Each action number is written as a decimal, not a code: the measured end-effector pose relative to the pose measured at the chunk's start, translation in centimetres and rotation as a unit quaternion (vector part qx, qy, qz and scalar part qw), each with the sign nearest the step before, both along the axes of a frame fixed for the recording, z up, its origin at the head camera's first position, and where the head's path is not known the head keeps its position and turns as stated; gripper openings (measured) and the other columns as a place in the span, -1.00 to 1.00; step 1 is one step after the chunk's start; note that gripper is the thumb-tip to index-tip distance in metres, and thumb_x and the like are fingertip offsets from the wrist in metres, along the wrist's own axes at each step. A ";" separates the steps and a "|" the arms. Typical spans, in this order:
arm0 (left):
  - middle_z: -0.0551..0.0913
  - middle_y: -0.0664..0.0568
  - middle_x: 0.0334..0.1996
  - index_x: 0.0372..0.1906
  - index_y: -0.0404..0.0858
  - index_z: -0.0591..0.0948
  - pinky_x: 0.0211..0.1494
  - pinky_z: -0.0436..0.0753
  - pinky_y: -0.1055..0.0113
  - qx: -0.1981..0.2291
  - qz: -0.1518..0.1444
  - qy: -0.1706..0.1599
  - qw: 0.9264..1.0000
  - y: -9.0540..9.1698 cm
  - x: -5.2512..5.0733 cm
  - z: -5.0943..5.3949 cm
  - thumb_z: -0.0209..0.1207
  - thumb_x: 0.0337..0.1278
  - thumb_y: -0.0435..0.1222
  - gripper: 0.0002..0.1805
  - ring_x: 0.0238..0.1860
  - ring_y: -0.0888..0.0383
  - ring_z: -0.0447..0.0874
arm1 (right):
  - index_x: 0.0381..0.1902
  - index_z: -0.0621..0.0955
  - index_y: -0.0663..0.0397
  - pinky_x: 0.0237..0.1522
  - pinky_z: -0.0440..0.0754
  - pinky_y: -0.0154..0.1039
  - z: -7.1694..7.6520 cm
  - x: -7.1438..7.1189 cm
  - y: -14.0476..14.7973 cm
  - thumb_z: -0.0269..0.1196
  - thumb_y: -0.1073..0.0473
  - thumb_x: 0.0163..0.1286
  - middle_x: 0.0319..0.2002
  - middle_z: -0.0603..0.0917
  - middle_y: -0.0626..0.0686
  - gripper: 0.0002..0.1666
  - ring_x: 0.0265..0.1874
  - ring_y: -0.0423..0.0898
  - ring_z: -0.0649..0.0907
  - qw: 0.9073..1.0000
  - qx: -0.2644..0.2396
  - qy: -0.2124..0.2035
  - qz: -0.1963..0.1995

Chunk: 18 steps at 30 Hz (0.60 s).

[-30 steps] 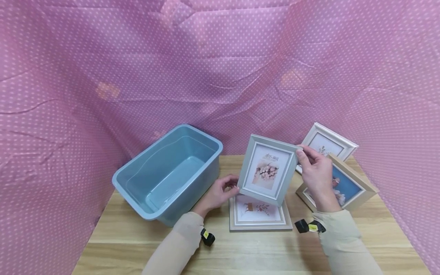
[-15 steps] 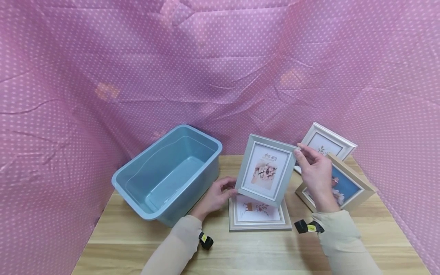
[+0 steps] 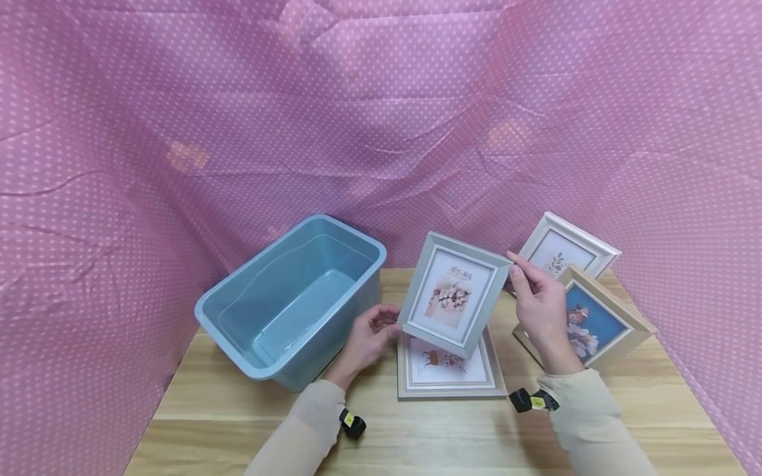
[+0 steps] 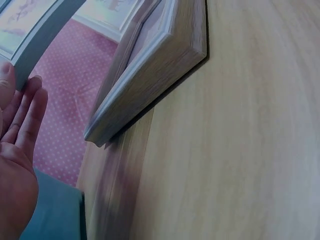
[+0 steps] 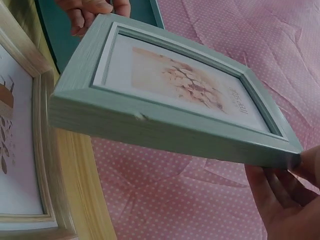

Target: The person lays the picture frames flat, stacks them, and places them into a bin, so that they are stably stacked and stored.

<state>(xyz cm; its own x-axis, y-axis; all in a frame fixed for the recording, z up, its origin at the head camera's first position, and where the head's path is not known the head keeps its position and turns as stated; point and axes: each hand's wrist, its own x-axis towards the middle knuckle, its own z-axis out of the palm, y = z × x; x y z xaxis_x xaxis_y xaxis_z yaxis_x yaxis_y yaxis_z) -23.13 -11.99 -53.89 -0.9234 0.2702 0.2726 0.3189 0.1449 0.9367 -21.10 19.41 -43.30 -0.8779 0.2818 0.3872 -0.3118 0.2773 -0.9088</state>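
A grey-green picture frame (image 3: 411, 291) with a flower print is held tilted between both hands, above the table. My left hand (image 3: 366, 340) pinches its lower left corner; in the left wrist view the thumb and fingers of the left hand (image 4: 17, 150) meet at that corner. The right hand (image 3: 544, 314) grips the upper right corner, and in the right wrist view the fingers of the right hand (image 5: 287, 200) lie under the frame (image 5: 150, 127). Below it a beige frame (image 3: 452, 393) with a deer print lies on the table, partly covered.
A blue-grey plastic tub (image 3: 297, 311) stands on the left of the wooden table (image 3: 428, 436). At the right, a tan frame with a blue picture (image 3: 598, 324) leans in front of a white frame (image 3: 586, 241). Pink dotted cloth (image 3: 381, 132) hangs behind and at the sides.
Both hands have shifted slightly left with the grey-green frame. More of the tan frame's blue picture shows beside the right hand. The tub and other frames stay in place.
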 end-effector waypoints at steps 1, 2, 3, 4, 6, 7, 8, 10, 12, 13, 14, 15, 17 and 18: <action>0.74 -0.39 0.06 0.16 -0.52 0.61 0.17 0.80 0.38 0.004 0.004 -0.001 1.000 0.0 0.0 -0.1 0.34 0.32 -0.49 -0.64 0.04 -0.05 0.80 | 0.35 0.67 0.19 -0.04 0.68 -0.67 -0.1 -0.1 0.1 0.15 0.23 0.70 0.25 0.73 0.34 -0.60 -0.09 -0.61 0.70 1.000 0.001 0.003 0.002; 0.74 -0.38 0.05 0.14 -0.52 0.62 0.17 0.80 0.39 0.006 0.008 -0.003 1.000 0.0 0.0 -0.2 0.35 0.32 -0.49 -0.66 0.03 -0.01 0.80 | 0.35 0.68 0.20 -0.01 0.68 -0.67 -0.1 -0.1 0.1 0.16 0.24 0.69 0.27 0.72 0.34 -0.61 -0.07 -0.61 0.70 1.000 -0.001 0.006 0.004; 0.74 -0.38 0.04 0.12 -0.52 0.62 0.16 0.80 0.40 0.009 0.012 -0.004 1.000 0.0 0.1 -0.2 0.35 0.32 -0.49 -0.67 0.02 0.04 0.80 | 0.34 0.68 0.21 0.02 0.68 -0.66 -0.2 -0.1 0.1 0.17 0.25 0.69 0.27 0.72 0.33 -0.61 -0.04 -0.61 0.70 1.000 -0.002 0.010 0.004; 0.74 -0.37 0.03 0.11 -0.51 0.63 0.15 0.80 0.41 0.011 0.016 -0.007 1.000 0.0 0.2 -0.3 0.36 0.31 -0.49 -0.68 0.01 0.10 0.79 | 0.32 0.69 0.22 0.03 0.67 -0.66 -0.2 0.0 0.1 0.18 0.26 0.68 0.26 0.74 0.29 -0.62 -0.03 -0.60 0.70 1.000 -0.003 0.016 0.003; 0.74 -0.36 0.03 0.09 -0.49 0.64 0.14 0.79 0.45 0.019 0.022 -0.011 1.000 0.1 0.3 -0.3 0.35 0.32 -0.49 -0.70 -0.01 0.21 0.77 | 0.29 0.71 0.25 0.05 0.68 -0.65 -0.3 0.0 0.1 0.21 0.29 0.65 0.22 0.76 0.21 -0.64 -0.02 -0.57 0.70 1.000 -0.010 0.027 -0.003; 0.73 -0.38 0.03 0.08 -0.50 0.64 0.13 0.79 0.46 0.026 0.025 -0.013 0.999 0.2 0.4 -0.3 0.35 0.31 -0.50 -0.71 -0.02 0.26 0.77 | 0.27 0.71 0.28 0.04 0.69 -0.64 -0.3 0.1 0.1 0.22 0.31 0.64 0.18 0.78 0.14 -0.65 -0.03 -0.55 0.71 0.999 -0.017 0.032 -0.005; 0.73 -0.40 0.02 0.07 -0.52 0.64 0.12 0.79 0.47 0.036 0.026 -0.015 0.999 0.2 0.5 -0.3 0.35 0.30 -0.52 -0.71 -0.03 0.30 0.76 | 0.25 0.72 0.31 0.03 0.71 -0.61 -0.3 0.1 0.1 0.23 0.32 0.63 0.14 0.79 0.06 -0.66 -0.05 -0.52 0.73 0.999 -0.028 0.037 -0.004; 0.71 -0.47 0.02 0.06 -0.56 0.64 0.09 0.79 0.48 0.057 0.030 -0.016 0.998 0.4 0.6 -0.2 0.34 0.30 -0.55 -0.72 -0.05 0.35 0.76 | 0.22 0.72 0.38 0.02 0.75 -0.55 -0.4 0.1 0.1 0.24 0.36 0.61 0.08 0.79 -0.07 -0.67 -0.09 -0.46 0.77 0.998 -0.052 0.045 0.000; 0.70 -0.52 0.01 0.05 -0.61 0.64 0.05 0.79 0.50 0.078 0.035 -0.017 0.996 0.5 0.7 -0.1 0.33 0.29 -0.58 -0.73 -0.08 0.39 0.77 | 0.19 0.72 0.42 0.02 0.77 -0.50 -0.5 0.2 0.2 0.24 0.37 0.60 0.05 0.79 -0.17 -0.68 -0.09 -0.42 0.79 0.996 -0.070 0.051 0.003; 0.70 -0.54 0.01 0.04 -0.63 0.64 0.03 0.80 0.50 0.088 0.038 -0.017 0.995 0.6 0.8 -0.1 0.33 0.28 -0.59 -0.72 -0.10 0.40 0.77 | 0.19 0.72 0.42 0.05 0.77 -0.48 -0.6 0.2 0.2 0.24 0.38 0.60 0.05 0.80 -0.22 -0.69 -0.05 -0.40 0.80 0.996 -0.073 0.052 0.004; 0.69 -0.57 0.01 0.04 -0.65 0.64 0.01 0.81 0.49 0.097 0.043 -0.017 0.994 0.7 0.9 -0.1 0.32 0.28 -0.60 -0.72 -0.12 0.40 0.78 | 0.19 0.72 0.41 0.06 0.77 -0.46 -0.6 0.3 0.2 0.23 0.38 0.60 0.06 0.80 -0.23 -0.69 -0.02 -0.38 0.80 0.996 -0.077 0.052 0.007; 0.69 -0.57 0.00 0.04 -0.65 0.64 0.00 0.81 0.49 0.102 0.049 -0.016 0.993 0.8 0.9 -0.1 0.32 0.28 -0.61 -0.73 -0.14 0.41 0.78 | 0.20 0.72 0.39 0.09 0.76 -0.46 -0.7 0.3 0.2 0.23 0.37 0.61 0.06 0.79 -0.25 -0.68 0.02 -0.39 0.79 0.996 -0.073 0.052 0.007; 0.69 -0.58 0.00 0.03 -0.66 0.65 -0.03 0.82 0.49 0.116 0.063 -0.015 0.991 0.9 1.0 -0.1 0.33 0.27 -0.61 -0.73 -0.17 0.40 0.79 | 0.22 0.73 0.33 0.13 0.74 -0.47 -0.8 0.5 0.3 0.23 0.35 0.62 0.08 0.79 -0.28 -0.68 0.07 -0.41 0.77 0.997 -0.062 0.046 0.007; 0.70 -0.59 -0.01 0.02 -0.67 0.65 -0.05 0.82 0.49 0.121 0.072 -0.013 0.990 1.0 1.1 -0.1 0.33 0.26 -0.62 -0.73 -0.19 0.40 0.79 | 0.23 0.73 0.30 0.14 0.74 -0.46 -0.8 0.6 0.3 0.23 0.34 0.62 0.09 0.79 -0.27 -0.67 0.09 -0.41 0.77 0.997 -0.058 0.042 0.009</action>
<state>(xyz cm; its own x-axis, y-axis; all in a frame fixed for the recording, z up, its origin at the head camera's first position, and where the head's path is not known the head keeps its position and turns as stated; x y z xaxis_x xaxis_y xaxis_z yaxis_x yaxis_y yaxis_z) -22.04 -10.97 -53.97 -0.9554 0.0652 0.2881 0.2857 -0.0430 0.9574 -20.45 19.72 -44.10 -0.8494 0.3130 0.4249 -0.3921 0.1646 -0.9051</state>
